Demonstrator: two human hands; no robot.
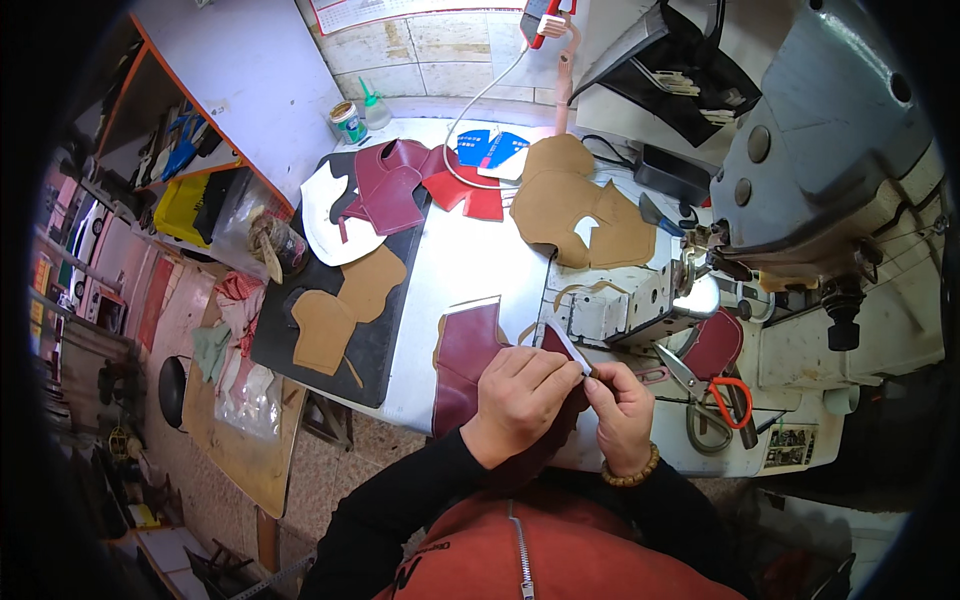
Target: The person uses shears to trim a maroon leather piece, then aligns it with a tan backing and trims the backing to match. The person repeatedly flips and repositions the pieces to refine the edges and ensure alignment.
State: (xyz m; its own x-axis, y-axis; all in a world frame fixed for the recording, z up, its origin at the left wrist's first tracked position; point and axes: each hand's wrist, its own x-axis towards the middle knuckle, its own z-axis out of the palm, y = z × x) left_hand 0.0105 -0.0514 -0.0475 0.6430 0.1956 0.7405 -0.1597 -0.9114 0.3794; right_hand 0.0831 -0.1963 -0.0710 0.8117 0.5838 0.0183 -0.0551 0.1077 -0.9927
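Observation:
Close to my body, both hands pinch the edge of a dark maroon leather piece (566, 425) with a pale strip (568, 347) along its upper edge. My left hand (525, 395) has its fingertips closed on that edge. Just beside it, my right hand (622, 412) grips the same edge between thumb and fingers. The exact pinch point is partly hidden by the fingers. Left of my hands, another maroon leather panel (468, 345) with a tan border lies on the white table (455, 255). Orange-handled scissors (733, 402) rest to the right of my right hand.
A sewing machine (810, 150) stands at the right, its arm beside the scissors. Tan pieces (560, 205) lie at the table's back. More maroon pieces (388, 195) and tan ones (325, 330) lie on a black board (285, 335) at left. A white cable (455, 135) hangs behind.

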